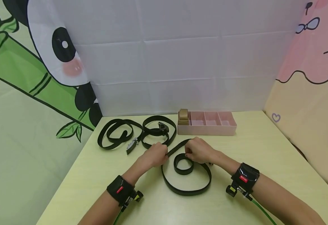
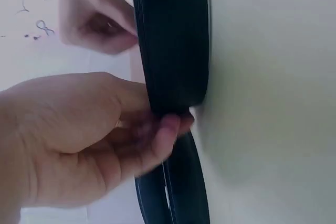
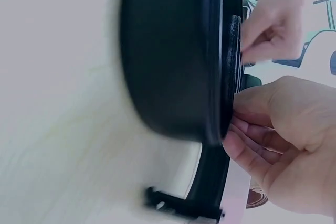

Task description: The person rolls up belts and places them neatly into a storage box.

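A black leather belt point(image 1: 187, 192) stands on its edge on the table in a loose loop, its inner end wound into a small coil point(image 1: 176, 167). My left hand point(image 1: 156, 153) pinches the strap on the loop's left side; in the left wrist view, its fingers point(image 2: 167, 135) press against the belt point(image 2: 173, 40). On the far side of the loop, my right hand point(image 1: 199, 150) pinches the strap between thumb and fingers, just behind the coil. In the right wrist view, a dark buckle point(image 3: 184, 205) shows below that hand, blurred.
Two more black belts, one coiled loosely point(image 1: 103, 134) and one looped point(image 1: 173, 123) with buckles, lie at the back left. Behind my right hand stands a pink divided box point(image 1: 207, 130) with a tan rolled belt point(image 1: 183, 117) in its left compartment. A white cloth wall point(image 1: 178, 59) borders the table.
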